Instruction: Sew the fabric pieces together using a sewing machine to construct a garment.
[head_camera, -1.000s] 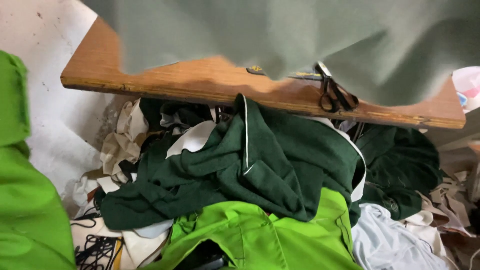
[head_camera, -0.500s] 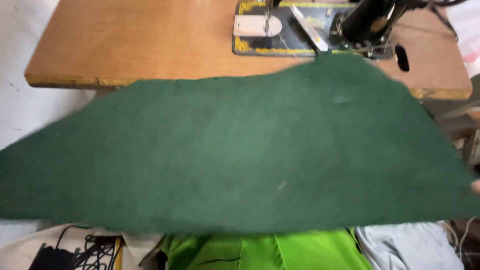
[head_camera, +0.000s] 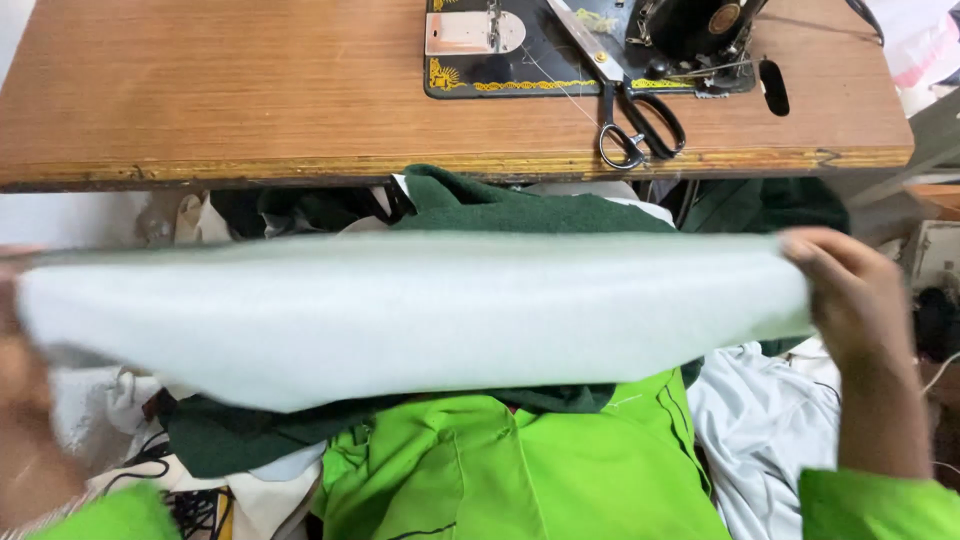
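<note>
I hold a wide piece of cloth (head_camera: 400, 310) stretched flat between both hands, its pale whitish underside facing me. My right hand (head_camera: 850, 300) pinches its right end; my left hand (head_camera: 25, 400), blurred at the frame's left edge, grips the left end. The cloth hangs in front of the wooden sewing table (head_camera: 250, 100), above a heap of dark green garments (head_camera: 520, 205) and a bright green garment (head_camera: 520, 470). Both my sleeves are bright green.
A black sewing machine (head_camera: 690, 30) stands on the table at the back right, with black-handled scissors (head_camera: 630, 110) lying beside it near the table's front edge. White fabric (head_camera: 770, 420) lies at the right, tangled black cables (head_camera: 190, 500) at the lower left.
The cloth, seen dark green and spread wide over the table edge, has turned and dropped lower, now showing its pale side. The view has tilted up to the machine and scissors.
</note>
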